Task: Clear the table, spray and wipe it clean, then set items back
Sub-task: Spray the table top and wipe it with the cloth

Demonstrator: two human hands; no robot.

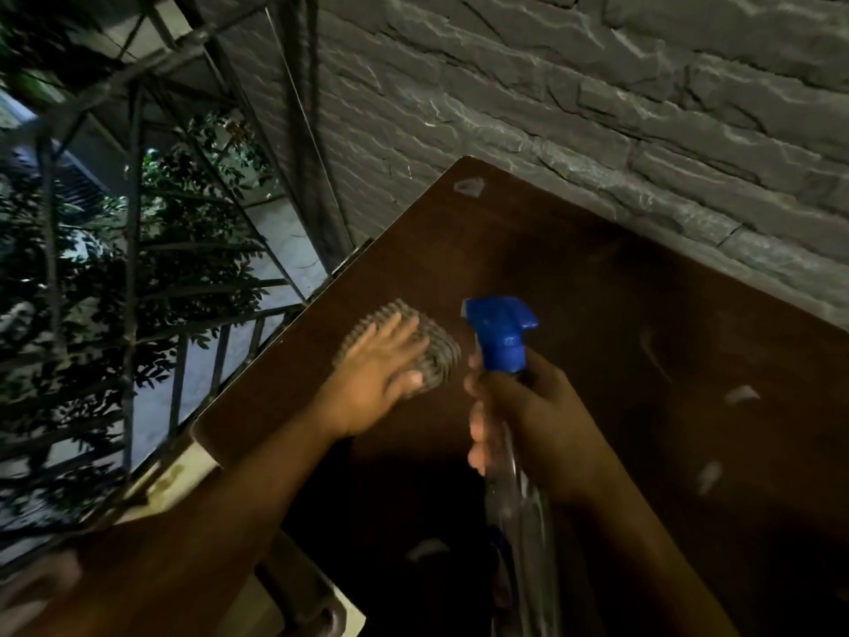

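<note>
The dark brown wooden table [574, 291] runs toward twelve o'clock against the grey stone wall [597, 85]. The left hand [381, 374] presses flat, fingers straight, on a grey checked cloth [436, 356]. At three o'clock, just beside it, the right hand [528, 416] has its grip curled round the upright clear spray bottle with blue trigger head [500, 333], nozzle toward the cloth.
</note>
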